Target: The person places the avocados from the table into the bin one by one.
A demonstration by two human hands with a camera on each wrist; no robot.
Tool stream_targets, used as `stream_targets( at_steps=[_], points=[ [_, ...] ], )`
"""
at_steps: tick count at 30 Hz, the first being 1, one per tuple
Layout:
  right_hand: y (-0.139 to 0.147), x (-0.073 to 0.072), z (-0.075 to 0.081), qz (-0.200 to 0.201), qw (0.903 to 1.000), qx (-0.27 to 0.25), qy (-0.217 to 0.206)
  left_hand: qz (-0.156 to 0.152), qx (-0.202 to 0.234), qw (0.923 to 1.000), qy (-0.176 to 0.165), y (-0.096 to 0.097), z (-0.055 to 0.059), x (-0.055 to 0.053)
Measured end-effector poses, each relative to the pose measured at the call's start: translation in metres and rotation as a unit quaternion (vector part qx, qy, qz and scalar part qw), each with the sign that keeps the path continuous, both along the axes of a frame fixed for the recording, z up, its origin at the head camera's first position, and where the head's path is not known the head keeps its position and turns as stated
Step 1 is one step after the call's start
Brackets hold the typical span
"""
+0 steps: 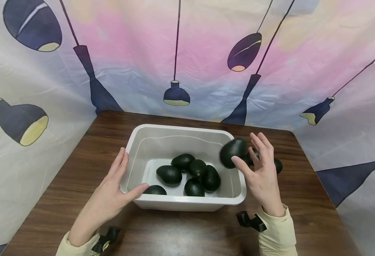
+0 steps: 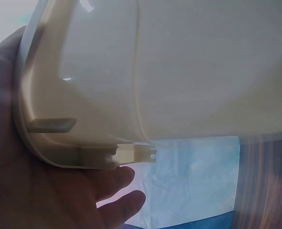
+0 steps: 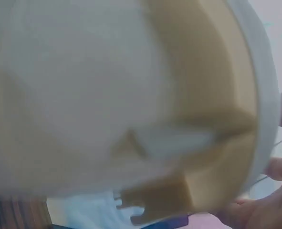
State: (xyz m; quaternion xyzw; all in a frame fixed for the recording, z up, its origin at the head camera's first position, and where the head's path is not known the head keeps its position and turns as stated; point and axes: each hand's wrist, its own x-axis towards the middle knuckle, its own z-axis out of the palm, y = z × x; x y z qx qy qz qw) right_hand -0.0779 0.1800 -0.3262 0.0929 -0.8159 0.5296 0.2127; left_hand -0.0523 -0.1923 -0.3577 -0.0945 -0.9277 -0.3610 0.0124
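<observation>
A lamp-patterned cloth (image 1: 136,64) hangs behind the brown wooden table (image 1: 181,231); avocados (image 1: 169,175) lie in a white bin (image 1: 187,200) there; the left hand (image 1: 110,192) rests straight-fingered against its rim; the right hand (image 1: 261,174), fingers spread loose, ungripping, is at another avocado (image 1: 232,152) over the right edge.

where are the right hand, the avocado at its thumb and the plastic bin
Right hand (image 1: 263,173), head view, middle of the hand
Avocado at its thumb (image 1: 233,152), head view, middle of its dark skin
Plastic bin (image 1: 187,199), head view, near rim
</observation>
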Motion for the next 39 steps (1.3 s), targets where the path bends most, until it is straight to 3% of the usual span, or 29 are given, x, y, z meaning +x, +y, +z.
stream_targets(
  at_steps=[3, 8, 17, 21, 29, 35, 39],
  points=[
    [0.001, -0.001, -0.001, 0.010, 0.9999, -0.006, 0.007, -0.002, 0.001, 1.0000, 0.000, 0.000, 0.000, -0.001],
    [0.009, -0.001, -0.007, -0.016, 0.9997, 0.014, 0.014, -0.003, 0.004, 1.0000, 0.001, 0.001, -0.001, -0.001],
    [0.057, -0.020, -0.030, -0.075, 0.9916, 0.070, -0.079, 0.000, 0.000, 1.0000, 0.002, 0.001, 0.000, -0.001],
    [0.082, -0.031, -0.045, -0.114, 0.9791, 0.100, -0.135, 0.002, -0.003, 1.0000, 0.003, 0.001, 0.000, -0.001],
    [0.132, -0.053, -0.079, -0.179, 0.9408, 0.160, -0.240, -0.003, 0.005, 1.0000, 0.008, 0.001, -0.002, -0.001],
    [0.151, -0.061, -0.105, -0.161, 0.9228, 0.195, -0.291, 0.002, 0.003, 1.0000, 0.008, 0.000, -0.004, 0.000],
    [0.151, -0.064, -0.116, -0.162, 0.9179, 0.206, -0.298, 0.002, 0.001, 1.0000, 0.006, 0.000, -0.004, 0.000]
  ],
)
